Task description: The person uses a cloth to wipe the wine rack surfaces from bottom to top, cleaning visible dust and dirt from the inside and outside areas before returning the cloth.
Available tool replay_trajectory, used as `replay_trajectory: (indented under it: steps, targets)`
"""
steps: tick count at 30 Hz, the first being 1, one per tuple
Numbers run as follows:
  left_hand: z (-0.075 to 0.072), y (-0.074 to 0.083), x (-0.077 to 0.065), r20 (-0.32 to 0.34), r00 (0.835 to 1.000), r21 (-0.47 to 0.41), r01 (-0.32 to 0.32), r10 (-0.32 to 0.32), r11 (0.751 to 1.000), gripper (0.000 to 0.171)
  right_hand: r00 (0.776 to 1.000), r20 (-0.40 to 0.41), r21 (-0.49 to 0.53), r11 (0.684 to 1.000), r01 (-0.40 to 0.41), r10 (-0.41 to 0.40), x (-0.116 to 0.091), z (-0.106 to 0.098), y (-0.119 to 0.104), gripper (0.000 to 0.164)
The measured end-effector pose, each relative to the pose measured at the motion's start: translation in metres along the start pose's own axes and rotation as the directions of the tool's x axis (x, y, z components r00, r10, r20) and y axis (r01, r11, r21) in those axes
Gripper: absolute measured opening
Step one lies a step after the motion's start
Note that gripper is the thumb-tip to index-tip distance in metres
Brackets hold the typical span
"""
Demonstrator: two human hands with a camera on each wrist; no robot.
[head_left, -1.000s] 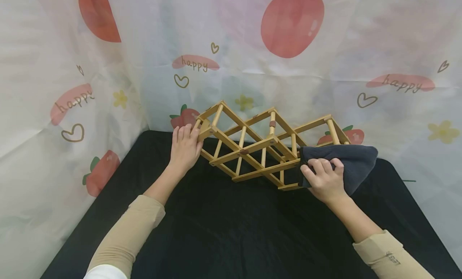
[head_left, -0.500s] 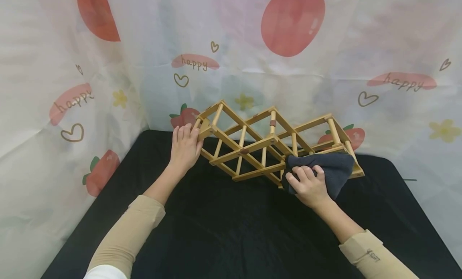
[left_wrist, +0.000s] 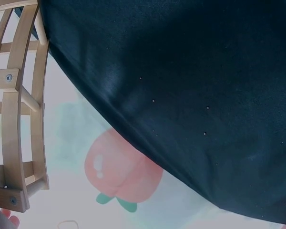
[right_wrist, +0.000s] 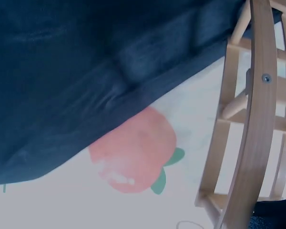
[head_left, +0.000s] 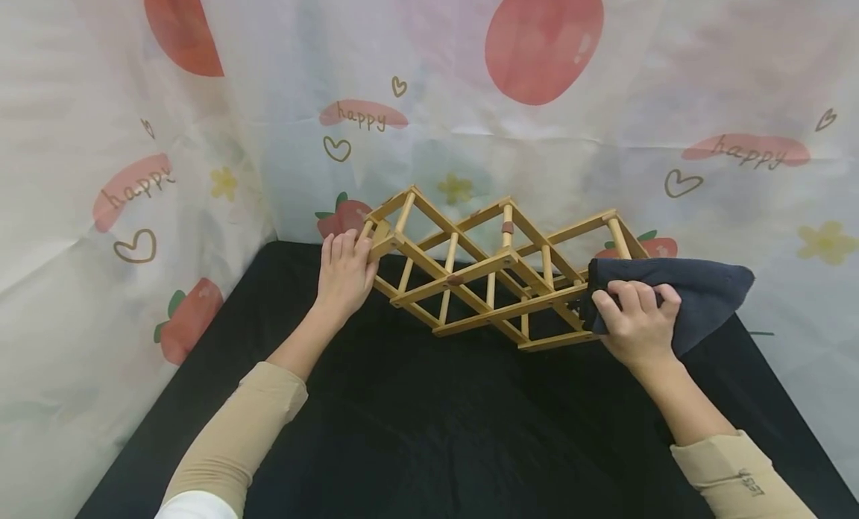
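A folding wooden wine rack (head_left: 479,271) of crossed slats and round dowels stands stretched out on the black-covered table in the head view. My left hand (head_left: 345,277) holds its left end, fingers laid over the end pieces. At the right end, my right hand (head_left: 640,329) grips a dark blue cloth (head_left: 714,291) against the front slats, and the cloth's loose part hangs out past the rack. Slats of the rack (left_wrist: 12,129) run down the left edge of the left wrist view. The right wrist view has the rack (right_wrist: 257,119) along its right side, with the cloth (right_wrist: 276,217) below.
Black fabric (head_left: 429,429) covers the table, whose far edge lies just behind the rack. A pale curtain (head_left: 282,71) with printed fruit, hearts and "happy" lettering closes off the back and the sides.
My right hand first slid the cloth left along the rack's front slats, then back right, past where it began, to the right end. The left hand and the rack stayed in place.
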State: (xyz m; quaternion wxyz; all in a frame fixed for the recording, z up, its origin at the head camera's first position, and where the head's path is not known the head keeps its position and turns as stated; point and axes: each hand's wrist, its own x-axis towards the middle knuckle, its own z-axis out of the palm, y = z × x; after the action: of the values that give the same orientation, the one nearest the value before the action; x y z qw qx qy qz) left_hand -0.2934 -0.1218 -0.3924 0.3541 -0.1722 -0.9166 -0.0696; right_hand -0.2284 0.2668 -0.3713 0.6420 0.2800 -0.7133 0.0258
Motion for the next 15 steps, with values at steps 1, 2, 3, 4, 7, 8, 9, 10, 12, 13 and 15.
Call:
replay_trajectory:
  steps: [1, 2, 3, 4, 7, 8, 9, 10, 12, 13, 15]
  targets:
    - [0.0, 0.0, 0.0, 0.005, 1.0, -0.002, 0.002, -0.002, 1.0, 0.017, 1.0, 0.0, 0.001, 1.0, -0.005, 0.005, 0.0, 0.0, 0.0, 0.01]
    - [0.0, 0.0, 0.0, 0.009, 1.0, -0.005, 0.004, -0.004, 1.0, 0.017, 1.0, -0.003, 0.009, 1.0, -0.005, 0.005, 0.0, 0.0, -0.001, 0.01]
    - [0.0, -0.001, 0.0, 0.013, 1.0, -0.006, 0.006, -0.006, 1.0, 0.017, 1.0, 0.0, 0.014, 1.0, -0.005, 0.005, -0.001, 0.001, -0.003, 0.011]
    - [0.0, -0.001, 0.0, 0.019, 1.0, -0.007, 0.008, -0.008, 1.0, 0.018, 1.0, 0.008, 0.021, 1.0, -0.002, 0.002, -0.003, 0.002, -0.004, 0.011]
    - [0.0, -0.001, -0.001, 0.033, 0.999, -0.006, 0.013, -0.013, 1.0, 0.018, 0.999, 0.033, 0.055, 0.998, 0.02, -0.022, -0.009, 0.007, -0.011, 0.013]
    - [0.0, 0.0, -0.001, 0.037, 0.999, -0.007, 0.015, -0.015, 1.0, 0.018, 0.998, 0.045, 0.068, 0.997, 0.033, -0.036, -0.012, 0.01, -0.014, 0.013]
    - [-0.001, 0.0, -0.001, 0.04, 0.999, -0.008, 0.017, -0.017, 1.0, 0.018, 0.997, 0.064, 0.078, 0.996, 0.044, -0.049, -0.015, 0.012, -0.017, 0.013]
    - [-0.001, 0.0, -0.001, 0.043, 0.999, -0.008, 0.019, -0.019, 1.0, 0.019, 0.995, 0.082, 0.093, 0.994, 0.057, -0.065, -0.019, 0.015, -0.02, 0.013]
    - [-0.002, 0.0, -0.001, 0.05, 0.998, -0.012, 0.024, -0.024, 1.0, 0.019, 0.99, 0.114, 0.12, 0.99, 0.073, -0.087, -0.026, 0.019, -0.026, 0.012]
    - [-0.002, 0.001, -0.001, 0.054, 0.998, -0.013, 0.025, -0.025, 1.0, 0.019, 0.987, 0.127, 0.13, 0.988, 0.078, -0.094, -0.029, 0.021, -0.028, 0.012]
    - [-0.002, 0.001, 0.0, 0.053, 0.998, -0.01, 0.025, -0.024, 1.0, 0.019, 0.983, 0.148, 0.152, 0.985, 0.082, -0.104, -0.035, 0.023, -0.033, 0.01]
